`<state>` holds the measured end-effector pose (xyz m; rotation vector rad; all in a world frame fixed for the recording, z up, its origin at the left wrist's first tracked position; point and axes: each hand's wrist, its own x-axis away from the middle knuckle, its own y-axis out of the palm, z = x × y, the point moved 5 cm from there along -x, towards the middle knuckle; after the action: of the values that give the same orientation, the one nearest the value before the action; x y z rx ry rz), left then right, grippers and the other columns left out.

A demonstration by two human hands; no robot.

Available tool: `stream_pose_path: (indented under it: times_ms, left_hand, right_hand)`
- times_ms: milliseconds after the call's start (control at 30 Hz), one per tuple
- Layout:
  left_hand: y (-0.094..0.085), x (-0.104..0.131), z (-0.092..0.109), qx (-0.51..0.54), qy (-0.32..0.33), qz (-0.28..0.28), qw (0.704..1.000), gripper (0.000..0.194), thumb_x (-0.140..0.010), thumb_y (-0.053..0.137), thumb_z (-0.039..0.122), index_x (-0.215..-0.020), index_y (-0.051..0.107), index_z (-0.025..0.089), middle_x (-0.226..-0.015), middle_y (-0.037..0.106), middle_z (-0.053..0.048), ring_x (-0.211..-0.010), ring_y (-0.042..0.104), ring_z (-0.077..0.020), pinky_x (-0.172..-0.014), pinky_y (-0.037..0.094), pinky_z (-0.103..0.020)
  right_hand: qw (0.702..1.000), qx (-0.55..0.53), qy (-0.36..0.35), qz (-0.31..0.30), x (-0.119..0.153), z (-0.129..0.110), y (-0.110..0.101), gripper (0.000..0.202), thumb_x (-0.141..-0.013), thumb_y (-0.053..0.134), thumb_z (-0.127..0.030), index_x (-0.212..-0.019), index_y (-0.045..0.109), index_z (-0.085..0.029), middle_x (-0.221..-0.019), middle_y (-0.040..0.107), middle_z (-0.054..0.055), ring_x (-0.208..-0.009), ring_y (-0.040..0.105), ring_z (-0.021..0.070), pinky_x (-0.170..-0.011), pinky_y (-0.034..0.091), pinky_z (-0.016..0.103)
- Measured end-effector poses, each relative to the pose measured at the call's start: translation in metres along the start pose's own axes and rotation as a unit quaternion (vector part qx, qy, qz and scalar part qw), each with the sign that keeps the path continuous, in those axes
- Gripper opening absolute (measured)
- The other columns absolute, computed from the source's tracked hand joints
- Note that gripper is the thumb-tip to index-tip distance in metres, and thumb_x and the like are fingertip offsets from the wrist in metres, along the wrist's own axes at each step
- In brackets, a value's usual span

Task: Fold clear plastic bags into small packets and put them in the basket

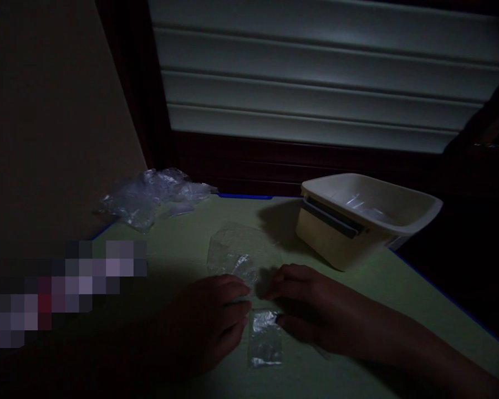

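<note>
On the pale green table lies a small clear plastic packet (266, 339), low in the middle of the view. My left hand (218, 321) is at its left, fingers curved down near the packet's upper left edge. At its right is my right hand (303, 305), its fingers bent, with the thumb at the packet's upper right corner. Just beyond both hands a larger clear plastic bag (241, 249) lies flat. The picture is dark, so whether the fingertips of my left hand pinch any plastic is unclear.
A heap of clear plastic bags (149, 194) lies at the table's back left. A cream bin (336, 238) with a dark handle stands at the back right, clear plastic inside. Slatted shutters rise behind the table (183, 233). A pixelated patch covers the left side.
</note>
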<state>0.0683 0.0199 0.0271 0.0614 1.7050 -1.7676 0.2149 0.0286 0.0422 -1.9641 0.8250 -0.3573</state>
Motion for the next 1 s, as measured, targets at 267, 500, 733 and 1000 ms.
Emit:
stream_pose_path:
  times_ms: [267, 500, 733, 1000]
  left_hand:
    - [0.0, 0.001, -0.001, -0.01, 0.0, 0.002, 1.0, 0.02, -0.086, 0.041, 0.013, -0.083, 0.06, 0.014, -0.089, 0.063, -0.009, -0.088, 0.056, -0.0186, -0.077, 0.049, -0.029]
    - [-0.003, -0.002, 0.001, -0.007, -0.001, 0.013, 1.0, 0.021, -0.087, 0.039, 0.012, -0.083, 0.059, 0.014, -0.085, 0.063, -0.008, -0.083, 0.057, -0.0177, -0.075, 0.049, -0.029]
    - [0.002, 0.001, -0.003, 0.003, -0.023, -0.004, 1.0, 0.013, -0.082, 0.046, 0.013, -0.087, 0.058, 0.015, -0.087, 0.062, -0.007, -0.082, 0.057, -0.0186, -0.074, 0.047, -0.03]
    - [0.005, 0.0, -0.005, -0.008, -0.038, -0.051, 0.998, 0.008, -0.086, 0.047, 0.016, -0.087, 0.056, 0.016, -0.087, 0.062, -0.004, -0.08, 0.056, -0.0171, -0.073, 0.046, -0.03]
  right_hand:
    - [1.0, -0.012, -0.001, 0.002, 0.003, -0.001, -0.003, 0.037, -0.073, 0.061, -0.012, -0.109, 0.058, -0.02, -0.106, 0.057, 0.006, -0.098, 0.053, 0.0174, -0.088, 0.042, 0.029]
    - [1.0, -0.016, -0.008, -0.013, -0.005, -0.002, 0.007, 0.015, -0.078, 0.053, -0.005, -0.079, 0.062, -0.016, -0.085, 0.059, 0.003, -0.081, 0.054, 0.0131, -0.075, 0.041, 0.025]
    - [0.996, -0.087, 0.026, 0.023, -0.006, -0.002, 0.006, 0.012, -0.079, 0.048, -0.005, -0.079, 0.053, -0.016, -0.078, 0.056, 0.0, -0.071, 0.052, 0.0098, -0.066, 0.041, 0.02]
    - [0.996, -0.089, 0.015, 0.011, -0.005, -0.004, 0.01, 0.011, -0.081, 0.049, -0.007, -0.08, 0.054, -0.016, -0.082, 0.057, 0.001, -0.076, 0.053, 0.0115, -0.072, 0.041, 0.022]
